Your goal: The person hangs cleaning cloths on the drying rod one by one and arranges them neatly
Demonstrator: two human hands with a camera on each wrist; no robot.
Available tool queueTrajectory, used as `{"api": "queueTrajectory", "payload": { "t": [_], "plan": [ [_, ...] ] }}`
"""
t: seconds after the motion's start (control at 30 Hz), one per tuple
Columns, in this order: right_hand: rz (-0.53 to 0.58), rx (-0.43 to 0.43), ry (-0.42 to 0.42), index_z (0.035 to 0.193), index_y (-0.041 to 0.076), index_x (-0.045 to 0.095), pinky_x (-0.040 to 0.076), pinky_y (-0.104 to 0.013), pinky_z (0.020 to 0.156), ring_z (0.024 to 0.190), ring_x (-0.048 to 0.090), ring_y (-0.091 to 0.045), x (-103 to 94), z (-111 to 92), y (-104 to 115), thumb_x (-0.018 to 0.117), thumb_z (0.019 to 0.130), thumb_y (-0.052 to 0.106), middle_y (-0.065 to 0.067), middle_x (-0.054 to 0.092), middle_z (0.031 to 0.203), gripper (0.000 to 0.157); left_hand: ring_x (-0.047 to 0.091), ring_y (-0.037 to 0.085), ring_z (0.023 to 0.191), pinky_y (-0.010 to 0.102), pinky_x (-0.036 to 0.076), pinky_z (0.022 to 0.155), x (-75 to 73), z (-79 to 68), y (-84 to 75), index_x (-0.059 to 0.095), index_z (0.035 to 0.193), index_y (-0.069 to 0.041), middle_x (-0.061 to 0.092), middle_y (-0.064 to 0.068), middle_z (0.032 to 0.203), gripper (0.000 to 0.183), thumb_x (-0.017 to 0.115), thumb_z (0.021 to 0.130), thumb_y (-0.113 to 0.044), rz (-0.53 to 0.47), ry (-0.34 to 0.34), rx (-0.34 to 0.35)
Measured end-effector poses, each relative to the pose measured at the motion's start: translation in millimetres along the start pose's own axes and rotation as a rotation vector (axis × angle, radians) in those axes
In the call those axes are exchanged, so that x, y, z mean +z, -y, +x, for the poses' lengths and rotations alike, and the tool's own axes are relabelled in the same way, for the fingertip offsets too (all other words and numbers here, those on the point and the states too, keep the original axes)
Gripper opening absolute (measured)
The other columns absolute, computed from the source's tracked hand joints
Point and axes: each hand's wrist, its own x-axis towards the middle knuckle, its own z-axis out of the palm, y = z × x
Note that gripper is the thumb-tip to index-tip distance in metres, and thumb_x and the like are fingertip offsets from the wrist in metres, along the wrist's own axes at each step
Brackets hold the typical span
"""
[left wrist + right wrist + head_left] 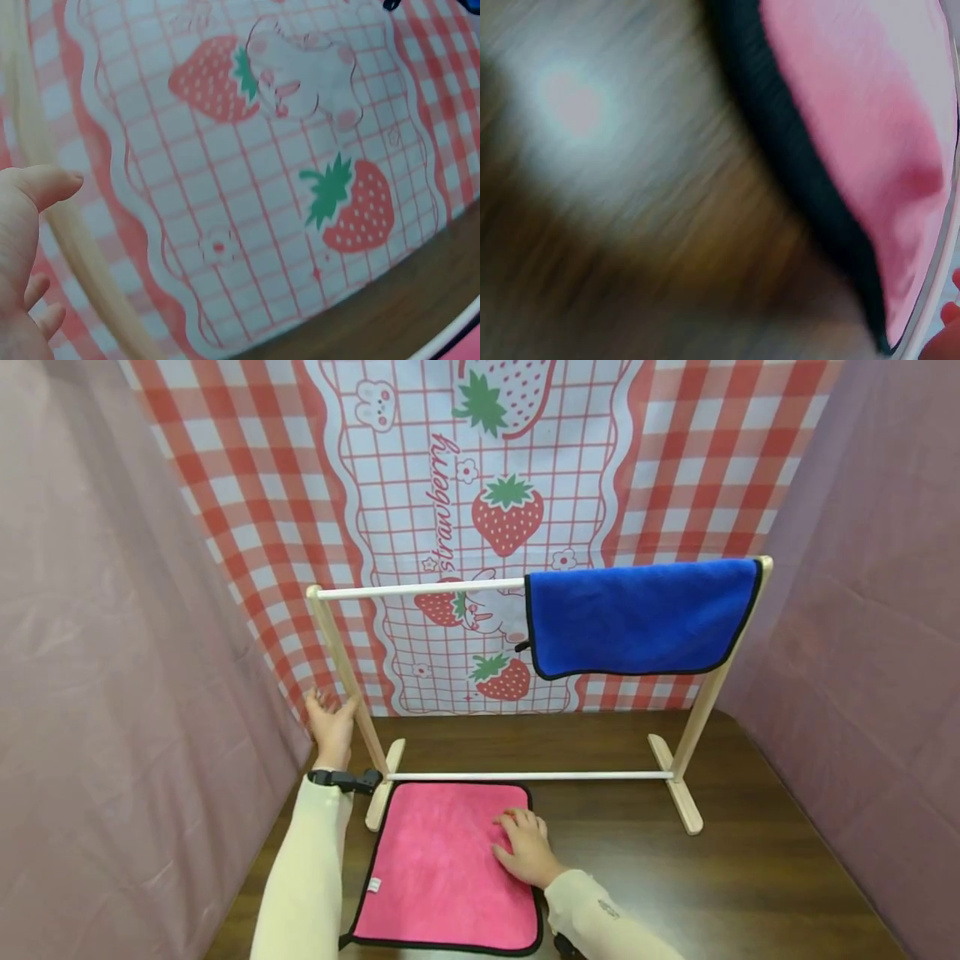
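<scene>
A wooden rack with a white top rail (420, 589) stands on the table. My left hand (332, 725) is beside its left post (341, 660), thumb right at the wood and fingers loosely bent. In the left wrist view that thumb (52, 184) overlaps the post, and nothing lies in the palm. A pink towel (442, 868) with black edging lies flat in front of the rack. Over its right part is my right hand (527, 846), fingers relaxed and spread. The right wrist view shows the towel's dark edge (795, 180) and a bit of fingers (946, 334) at the corner.
A blue towel (637, 618) with black edging hangs over the right half of the top rail. The rack has a low white bar (525, 775) and wooden feet (678, 797). Behind it hangs a strawberry-print cloth (420, 493); pink curtains (847, 610) flank the brown table (750, 877).
</scene>
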Motion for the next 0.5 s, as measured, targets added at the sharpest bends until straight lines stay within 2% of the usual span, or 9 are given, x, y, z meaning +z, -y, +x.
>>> {"api": "queueTrajectory", "payload": {
  "t": [0.1, 0.2, 0.37, 0.5],
  "plan": [
    [-0.036, -0.045, 0.073, 0.115, 0.007, 0.064, 0.034, -0.061, 0.098, 0.12, 0.047, -0.041, 4.7, 5, 8, 0.073, 0.083, 0.023, -0.02, 0.055, 0.125, 0.038, 0.04, 0.034, 0.129, 0.037, 0.037, 0.111, 11.0, 3.8, -11.7, 0.025, 0.151, 0.002, 0.037, 0.024, 0.144, 0.08, 0.07, 0.086, 0.003, 0.03, 0.029, 0.061],
    [-0.038, -0.048, 0.156, 0.127, 0.006, 0.059, 0.03, -0.066, 0.104, 0.128, 0.042, -0.044, 7.6, 11, 15, 0.074, 0.083, 0.031, -0.023, 0.049, 0.136, 0.053, 0.046, 0.031, 0.12, 0.036, 0.043, 0.102, 20.1, 4.8, -20.9, 0.038, 0.143, 0.005, 0.047, 0.024, 0.135, 0.064, 0.069, 0.086, 0.004, 0.085, 0.024, 0.112],
    [0.013, -0.023, 0.26, 0.148, 0.005, 0.041, 0.021, -0.075, 0.106, 0.139, 0.026, -0.052, 13.5, 16, 22, 0.076, 0.08, 0.047, -0.03, 0.028, 0.153, 0.087, 0.055, 0.023, 0.098, 0.023, 0.046, 0.078, 25.6, 4.4, -26.2, 0.056, 0.123, 0.01, 0.059, 0.025, 0.117, 0.036, 0.06, 0.087, 0.008, 0.159, -0.068, 0.183],
    [-0.007, -0.024, 0.3, 0.154, 0.008, 0.032, 0.018, -0.074, 0.108, 0.142, 0.02, -0.051, 19.5, 16, 20, 0.075, 0.076, 0.059, -0.028, 0.02, 0.157, 0.102, 0.057, 0.017, 0.082, 0.014, 0.043, 0.067, 24.5, 7.6, -21.4, 0.063, 0.112, 0.011, 0.065, 0.026, 0.105, 0.026, 0.057, 0.087, 0.011, 0.241, -0.125, 0.264]
  ]
}}
